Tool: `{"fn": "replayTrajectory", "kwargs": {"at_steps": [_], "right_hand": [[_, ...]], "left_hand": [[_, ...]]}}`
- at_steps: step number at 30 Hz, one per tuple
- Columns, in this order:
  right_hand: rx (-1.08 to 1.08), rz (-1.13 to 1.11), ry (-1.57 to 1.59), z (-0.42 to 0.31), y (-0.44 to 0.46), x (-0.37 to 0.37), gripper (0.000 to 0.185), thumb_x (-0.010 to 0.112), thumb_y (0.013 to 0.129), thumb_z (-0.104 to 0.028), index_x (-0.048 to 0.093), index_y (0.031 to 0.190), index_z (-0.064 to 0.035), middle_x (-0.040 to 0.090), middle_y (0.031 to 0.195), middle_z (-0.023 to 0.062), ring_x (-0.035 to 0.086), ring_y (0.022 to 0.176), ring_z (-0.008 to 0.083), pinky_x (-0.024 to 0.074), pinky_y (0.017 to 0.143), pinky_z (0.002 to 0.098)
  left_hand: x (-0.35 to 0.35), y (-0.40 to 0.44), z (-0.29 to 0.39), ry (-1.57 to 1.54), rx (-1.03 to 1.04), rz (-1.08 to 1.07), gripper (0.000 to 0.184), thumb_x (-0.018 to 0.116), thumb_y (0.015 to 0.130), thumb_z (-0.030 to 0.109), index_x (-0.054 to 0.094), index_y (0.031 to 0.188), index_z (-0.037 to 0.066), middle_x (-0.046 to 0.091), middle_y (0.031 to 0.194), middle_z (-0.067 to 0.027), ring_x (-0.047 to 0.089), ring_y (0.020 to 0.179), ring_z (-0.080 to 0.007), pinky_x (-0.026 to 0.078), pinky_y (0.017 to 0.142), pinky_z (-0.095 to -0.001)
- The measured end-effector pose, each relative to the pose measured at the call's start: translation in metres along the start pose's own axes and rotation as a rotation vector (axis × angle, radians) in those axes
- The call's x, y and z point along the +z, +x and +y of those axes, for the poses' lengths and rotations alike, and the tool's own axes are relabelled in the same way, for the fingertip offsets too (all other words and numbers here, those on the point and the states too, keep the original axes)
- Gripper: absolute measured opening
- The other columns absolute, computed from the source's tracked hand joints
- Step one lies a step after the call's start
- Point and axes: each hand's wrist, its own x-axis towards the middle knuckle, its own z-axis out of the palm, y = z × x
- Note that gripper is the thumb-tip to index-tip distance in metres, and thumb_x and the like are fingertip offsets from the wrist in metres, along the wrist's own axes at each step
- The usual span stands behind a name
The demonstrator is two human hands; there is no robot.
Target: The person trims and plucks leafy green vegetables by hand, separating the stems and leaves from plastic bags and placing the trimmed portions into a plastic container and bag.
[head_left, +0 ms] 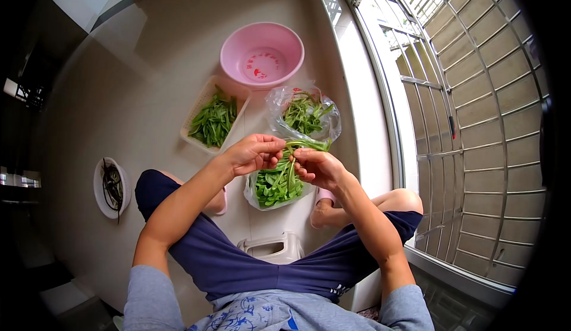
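My left hand and my right hand are close together, fingers pinched on a green leafy stem between them. Right below them lies an open plastic bag of green leafy vegetables. Just beyond my hands, a second clear bag holds thin green stems. To the left of that bag, a pale rectangular basket contains long green leaves. My fingers partly hide the stem.
A pink basin stands beyond the basket and bag. At the left is a small white basket with dark strands. A beige stool is between my legs. A ledge and barred window line the right side.
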Motion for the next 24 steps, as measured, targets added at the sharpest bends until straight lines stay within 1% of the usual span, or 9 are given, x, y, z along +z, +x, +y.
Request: {"fn": "replayTrajectory", "kwargs": {"at_steps": [2,5,8,10,14,19,20,21,24], "right_hand": [[-0.002,-0.008,-0.002,-0.001,-0.001,0.001,0.015,0.044,0.08,-0.014,0.048,0.083,0.0,0.049,0.06,0.0048,0.044,0.048,0.008,0.0314,0.037,0.0161],[-0.007,-0.043,-0.014,-0.003,-0.003,0.006,0.01,0.047,0.079,-0.012,0.05,0.079,-0.0022,0.051,0.066,0.0039,0.047,0.054,0.0079,0.0334,0.038,0.0159],[-0.005,-0.017,0.024,-0.002,-0.004,0.011,0.01,0.048,0.078,-0.012,0.049,0.08,-0.0027,0.052,0.071,0.0035,0.048,0.058,0.008,0.0349,0.041,0.0158],[-0.064,-0.043,0.009,0.002,-0.004,0.009,0.012,0.051,0.077,-0.012,0.05,0.084,-0.0029,0.053,0.075,0.0027,0.048,0.061,0.0074,0.0358,0.044,0.0156],[-0.049,-0.047,-0.01,0.003,-0.004,0.011,0.014,0.054,0.075,-0.011,0.05,0.087,-0.0034,0.053,0.076,0.002,0.047,0.061,0.0067,0.0359,0.044,0.0153],[-0.045,-0.073,0.081,0.006,-0.002,0.011,0.017,0.057,0.073,-0.009,0.05,0.088,-0.005,0.053,0.076,0.0001,0.047,0.061,0.0052,0.0341,0.045,0.0139],[-0.052,-0.037,0.099,0.007,-0.002,0.011,0.016,0.055,0.074,-0.007,0.049,0.088,-0.0045,0.05,0.074,0.0002,0.044,0.059,0.0061,0.0321,0.044,0.0149],[-0.056,-0.036,0.098,0.008,-0.001,0.01,0.016,0.055,0.074,-0.007,0.049,0.088,-0.0045,0.05,0.074,0.0002,0.044,0.059,0.0061,0.0321,0.044,0.0149],[-0.159,0.037,0.112,0.013,0.003,0.004,0.014,0.057,0.072,-0.007,0.05,0.084,-0.0089,0.052,0.074,-0.0023,0.047,0.058,0.0053,0.0348,0.047,0.0154]], "left_hand": [[0.0,0.0,0.0,0.078,-0.007,-0.016,0.01,0.051,0.078,0.012,0.051,0.084,0.005,0.054,0.066,-0.0013,0.051,0.057,-0.007,0.044,0.055,-0.0209],[-0.001,0.001,-0.002,0.087,0.016,-0.009,0.01,0.052,0.077,0.013,0.052,0.084,0.005,0.055,0.065,-0.001,0.051,0.056,-0.0066,0.044,0.055,-0.0203],[0.0,0.001,-0.003,0.065,0.061,0.052,0.01,0.052,0.077,0.013,0.052,0.083,0.005,0.053,0.065,-0.0001,0.05,0.054,-0.0064,0.044,0.054,-0.019],[-0.001,0.001,-0.002,0.055,0.077,0.066,0.009,0.052,0.077,0.013,0.052,0.083,0.005,0.053,0.065,0.0,0.05,0.053,-0.0064,0.044,0.053,-0.0186],[-0.003,0.004,-0.003,0.038,0.115,0.084,0.009,0.052,0.077,0.012,0.053,0.083,0.006,0.054,0.065,0.0,0.05,0.054,-0.0064,0.044,0.053,-0.0181],[0.0,0.006,-0.003,0.024,0.155,0.106,0.009,0.052,0.077,0.011,0.053,0.084,0.005,0.054,0.066,-0.0011,0.05,0.056,-0.0067,0.044,0.054,-0.0175],[0.001,0.007,-0.003,0.015,0.163,0.117,0.01,0.053,0.077,0.011,0.053,0.084,0.005,0.054,0.066,-0.0016,0.05,0.057,-0.0068,0.043,0.054,-0.0172],[0.002,0.007,-0.003,0.017,0.163,0.113,0.01,0.053,0.077,0.011,0.053,0.084,0.005,0.054,0.066,-0.0016,0.05,0.057,-0.0068,0.043,0.054,-0.0172],[0.003,0.01,-0.005,0.005,0.184,0.13,0.009,0.053,0.077,0.01,0.054,0.084,0.005,0.055,0.068,-0.0027,0.051,0.057,-0.0072,0.044,0.054,-0.0169]]}}
